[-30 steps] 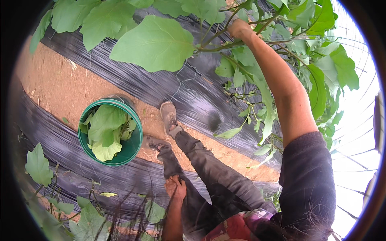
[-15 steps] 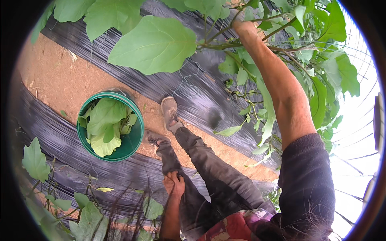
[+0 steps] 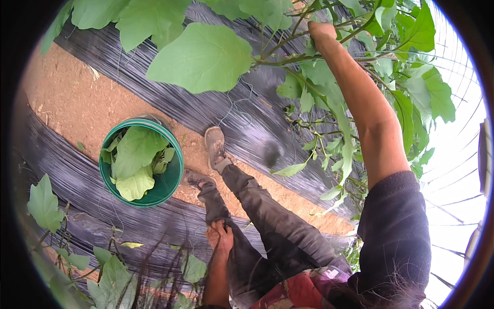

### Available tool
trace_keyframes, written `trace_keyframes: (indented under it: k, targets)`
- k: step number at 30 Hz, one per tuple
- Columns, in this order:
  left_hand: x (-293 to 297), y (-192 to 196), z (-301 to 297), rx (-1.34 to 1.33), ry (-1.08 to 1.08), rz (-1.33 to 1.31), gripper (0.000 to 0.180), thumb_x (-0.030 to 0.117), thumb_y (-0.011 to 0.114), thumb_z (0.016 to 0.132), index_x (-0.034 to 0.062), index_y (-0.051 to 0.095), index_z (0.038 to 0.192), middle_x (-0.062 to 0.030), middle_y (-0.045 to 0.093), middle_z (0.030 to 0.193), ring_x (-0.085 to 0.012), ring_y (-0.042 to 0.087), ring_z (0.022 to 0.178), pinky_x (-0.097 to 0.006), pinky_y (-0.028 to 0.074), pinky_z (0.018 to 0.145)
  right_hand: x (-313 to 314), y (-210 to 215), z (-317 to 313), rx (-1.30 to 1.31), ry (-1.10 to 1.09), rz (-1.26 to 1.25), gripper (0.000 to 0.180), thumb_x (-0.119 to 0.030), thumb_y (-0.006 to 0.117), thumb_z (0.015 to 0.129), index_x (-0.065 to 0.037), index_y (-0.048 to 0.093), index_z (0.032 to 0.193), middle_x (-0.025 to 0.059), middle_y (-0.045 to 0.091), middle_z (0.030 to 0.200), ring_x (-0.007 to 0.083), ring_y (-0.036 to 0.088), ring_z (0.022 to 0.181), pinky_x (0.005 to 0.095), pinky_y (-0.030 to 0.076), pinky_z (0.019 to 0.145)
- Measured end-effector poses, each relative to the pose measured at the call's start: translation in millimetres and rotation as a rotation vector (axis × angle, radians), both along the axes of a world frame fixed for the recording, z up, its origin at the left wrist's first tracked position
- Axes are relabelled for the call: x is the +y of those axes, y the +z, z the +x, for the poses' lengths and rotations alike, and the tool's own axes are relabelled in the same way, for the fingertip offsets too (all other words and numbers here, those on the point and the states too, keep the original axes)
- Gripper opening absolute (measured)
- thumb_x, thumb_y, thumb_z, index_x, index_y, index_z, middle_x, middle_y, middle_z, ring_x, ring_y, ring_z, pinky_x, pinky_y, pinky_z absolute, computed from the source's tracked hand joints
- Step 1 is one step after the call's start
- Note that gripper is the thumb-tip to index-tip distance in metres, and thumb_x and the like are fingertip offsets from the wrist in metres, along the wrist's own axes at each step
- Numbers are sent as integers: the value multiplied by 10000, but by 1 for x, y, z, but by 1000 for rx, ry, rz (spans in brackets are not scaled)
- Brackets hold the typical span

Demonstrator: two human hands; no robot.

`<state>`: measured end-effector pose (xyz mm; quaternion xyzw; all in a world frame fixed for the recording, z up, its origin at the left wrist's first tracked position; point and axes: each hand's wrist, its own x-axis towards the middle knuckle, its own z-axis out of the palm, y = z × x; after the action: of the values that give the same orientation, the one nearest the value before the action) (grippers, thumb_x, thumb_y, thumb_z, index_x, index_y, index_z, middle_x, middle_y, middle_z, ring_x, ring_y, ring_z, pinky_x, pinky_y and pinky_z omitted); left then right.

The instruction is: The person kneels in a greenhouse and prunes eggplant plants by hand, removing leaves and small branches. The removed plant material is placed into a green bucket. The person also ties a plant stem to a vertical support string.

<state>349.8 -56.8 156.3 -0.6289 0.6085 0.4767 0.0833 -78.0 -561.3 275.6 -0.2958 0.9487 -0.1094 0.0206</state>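
My right arm reaches up into a tall, large-leaved plant that looks like an eggplant. Among its stems, my right hand is curled closed; leaves and the back of the hand hide its fingertips and anything in them. Lower down, my left hand rests at the knee with its fingers bent around the dark trouser leg. To the left stands a green bucket, partly filled with picked leaves, some green and one pale yellow-green.
A bare soil path runs diagonally between sheets of black plastic mulch. Thin string hangs from the plant near my shoe. More leafy plants grow at lower left. A greenhouse frame curves along the right.
My right hand has shifted slightly right and stays closed among the stems, and the nearby leaves have swayed. My left hand remains on the trouser leg.
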Motion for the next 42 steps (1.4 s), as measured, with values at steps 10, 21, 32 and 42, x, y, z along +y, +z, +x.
trace_keyframes:
  k: [10, 21, 32, 42]
  targets:
    - [9, -4, 0, 15, -15, 4, 229, 215, 587, 776, 103, 633, 970, -86, 594, 953, -294, 549, 965, -447, 400, 845, 0, -28, -8, 209, 394, 767, 297, -283, 563, 822, -120, 705, 1025, 109, 644, 1175, 269, 625, 1070, 333, 505, 874]
    - [6, -5, -5, -19, -46, 44, 234, 212, 596, 773, 105, 620, 980, -90, 590, 970, -303, 552, 970, -457, 399, 845, 12, -24, -11, -202, 58, 157, 356, -274, 621, 726, 18, 690, 917, 187, 688, 997, 285, 665, 961, 321, 515, 806]
    - [10, -1, -5, -43, -50, 62, 240, 234, 588, 783, 114, 626, 987, -96, 595, 976, -297, 557, 974, -449, 407, 855, 13, -22, 2, -212, -13, 130, 372, -259, 622, 717, 32, 687, 939, 185, 685, 1020, 284, 663, 977, 321, 513, 824]
    - [14, -4, -4, -31, -51, 56, 223, 228, 592, 772, 119, 622, 965, -85, 595, 957, -292, 562, 958, -450, 403, 841, 31, -13, 69, -42, 486, 23, 375, -335, 540, 776, -9, 679, 897, 212, 681, 886, 342, 671, 818, 414, 533, 781]
